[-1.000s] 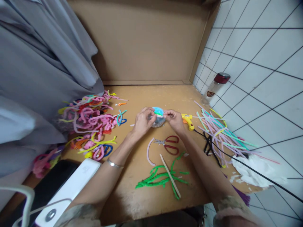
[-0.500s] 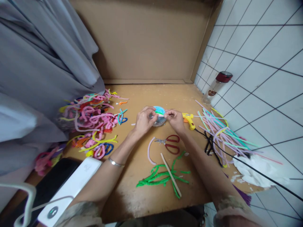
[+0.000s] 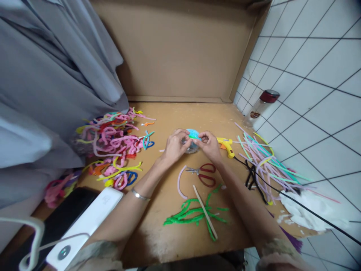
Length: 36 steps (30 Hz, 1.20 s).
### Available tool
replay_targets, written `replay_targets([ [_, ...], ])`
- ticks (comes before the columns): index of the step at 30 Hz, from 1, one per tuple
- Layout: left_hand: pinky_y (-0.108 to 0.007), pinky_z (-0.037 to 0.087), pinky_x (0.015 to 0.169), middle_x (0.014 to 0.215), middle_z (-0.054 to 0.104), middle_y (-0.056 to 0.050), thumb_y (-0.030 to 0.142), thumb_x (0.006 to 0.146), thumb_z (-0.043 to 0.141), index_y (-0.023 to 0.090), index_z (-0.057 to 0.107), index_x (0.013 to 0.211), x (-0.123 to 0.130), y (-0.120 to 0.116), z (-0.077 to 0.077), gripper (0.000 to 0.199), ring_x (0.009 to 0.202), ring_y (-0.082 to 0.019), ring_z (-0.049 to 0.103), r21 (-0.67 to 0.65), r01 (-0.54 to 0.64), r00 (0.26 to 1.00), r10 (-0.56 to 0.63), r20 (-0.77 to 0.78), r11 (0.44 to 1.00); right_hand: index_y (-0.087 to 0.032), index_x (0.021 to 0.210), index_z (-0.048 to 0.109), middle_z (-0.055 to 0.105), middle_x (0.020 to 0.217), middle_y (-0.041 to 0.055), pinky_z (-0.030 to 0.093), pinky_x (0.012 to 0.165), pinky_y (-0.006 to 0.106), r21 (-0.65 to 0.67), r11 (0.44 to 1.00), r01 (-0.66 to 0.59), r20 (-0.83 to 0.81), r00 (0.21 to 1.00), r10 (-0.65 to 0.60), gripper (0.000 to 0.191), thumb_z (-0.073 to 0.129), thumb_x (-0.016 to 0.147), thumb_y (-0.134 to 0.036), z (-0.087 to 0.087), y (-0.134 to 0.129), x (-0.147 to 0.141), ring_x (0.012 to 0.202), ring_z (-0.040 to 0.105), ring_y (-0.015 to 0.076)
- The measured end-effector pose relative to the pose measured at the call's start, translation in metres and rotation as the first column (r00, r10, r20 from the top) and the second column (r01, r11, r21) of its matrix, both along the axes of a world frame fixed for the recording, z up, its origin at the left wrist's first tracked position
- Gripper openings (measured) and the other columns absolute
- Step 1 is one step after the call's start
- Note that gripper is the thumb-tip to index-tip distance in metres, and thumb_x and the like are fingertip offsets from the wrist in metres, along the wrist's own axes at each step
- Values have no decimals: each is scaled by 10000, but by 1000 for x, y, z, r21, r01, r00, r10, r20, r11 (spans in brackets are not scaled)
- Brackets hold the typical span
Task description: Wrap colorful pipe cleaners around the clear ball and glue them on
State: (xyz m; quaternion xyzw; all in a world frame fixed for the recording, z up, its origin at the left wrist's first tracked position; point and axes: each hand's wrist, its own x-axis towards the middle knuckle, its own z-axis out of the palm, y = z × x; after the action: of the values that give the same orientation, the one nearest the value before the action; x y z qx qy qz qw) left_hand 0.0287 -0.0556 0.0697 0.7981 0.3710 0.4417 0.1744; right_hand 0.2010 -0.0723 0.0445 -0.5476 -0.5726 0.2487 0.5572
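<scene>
My left hand (image 3: 175, 146) and my right hand (image 3: 210, 146) meet over a small clear round container (image 3: 193, 149) at the middle of the table. Light-blue fuzzy pipe cleaner (image 3: 193, 132) covers its far side, with a green band in front of it. Both hands are closed, thumbs and fingertips pinched at the green band's two sides. They seem to press on that green pipe cleaner (image 3: 193, 137), though the fingers hide its ends. Close to my right hand lies a yellow glue gun (image 3: 227, 146). Red-handled scissors (image 3: 206, 175) rest nearer me.
Green pipe cleaners (image 3: 186, 216) lie in front under a pale flat stick (image 3: 205, 211). A tangled colourful pile (image 3: 113, 137) is on the left, with a white power bank (image 3: 87, 222) nearer. Lilac stems (image 3: 262, 162), a bottle (image 3: 261, 107) and the black cord (image 3: 304, 207) occupy the right.
The whole view has shifted slightly. My fingers have moved a little at the container, and the pale strip seen between them before is now hardly visible.
</scene>
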Motion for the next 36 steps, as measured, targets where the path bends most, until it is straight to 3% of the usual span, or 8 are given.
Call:
replay_targets([
  [10,-380,546,940,1064,725,-101,280,909,527,174,688,825,-10,4,11,210,999,-206,689,-86,51,999,-49,24,995,-210,837,615,641,861,39,529,777,358,29,999,35,4,999,-35,309,726,691,-459,-7,1,2,791,603,185],
  [20,-428,524,995,1179,680,-119,239,811,671,170,701,757,-19,13,9,92,1081,-233,672,-110,138,990,-138,5,984,-203,844,618,647,868,54,527,784,370,-3,1000,26,-17,1000,-26,339,709,694,-493,-7,1,8,794,617,197],
  [29,-378,532,967,1146,684,-115,210,853,615,161,689,794,-12,11,1,107,1078,-214,668,-39,76,997,-76,-1,996,-205,853,617,659,881,56,531,784,362,0,1000,30,11,999,-30,381,692,712,-552,-6,-1,8,797,618,190],
  [36,-372,518,965,1117,678,-95,207,821,624,169,660,742,-7,9,-1,95,1063,-210,656,-88,31,997,-25,74,996,-208,845,621,659,875,55,537,792,387,14,999,33,10,999,-33,366,712,709,-536,-6,0,9,782,625,194],
])
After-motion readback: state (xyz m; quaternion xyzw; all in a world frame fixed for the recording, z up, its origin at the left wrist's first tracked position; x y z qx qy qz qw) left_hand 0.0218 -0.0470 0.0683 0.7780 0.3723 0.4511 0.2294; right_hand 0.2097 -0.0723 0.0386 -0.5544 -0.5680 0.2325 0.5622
